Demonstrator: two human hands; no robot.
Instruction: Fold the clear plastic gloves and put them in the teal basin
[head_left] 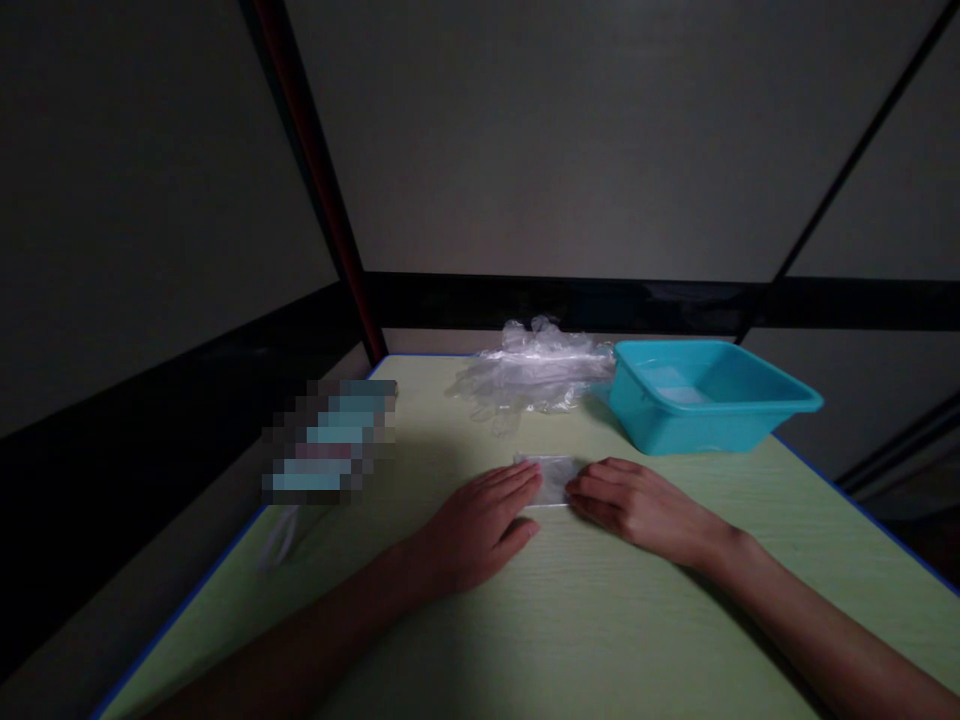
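A small flat rectangle of clear plastic (556, 481), perhaps a folded piece or a packet, lies on the table between my hands. My left hand (487, 520) rests flat with its fingers stretched out, the fingertips on the plastic's left end and the thumb apart on the tabletop. At the right end, the bent fingers of my right hand (637, 505) are close together on the plastic's edge; its thumb is hidden. Behind the hands sits a loose pile of clear disposable plastic gloves (536, 370).
A turquoise plastic basin (712, 425) with something pale inside stands at the back right, beside the gloves. At the left edge lies a blurred-out object (330, 445) with a pale strap (281, 540). The light green table (600, 640) has a blue edge and meets panelled walls.
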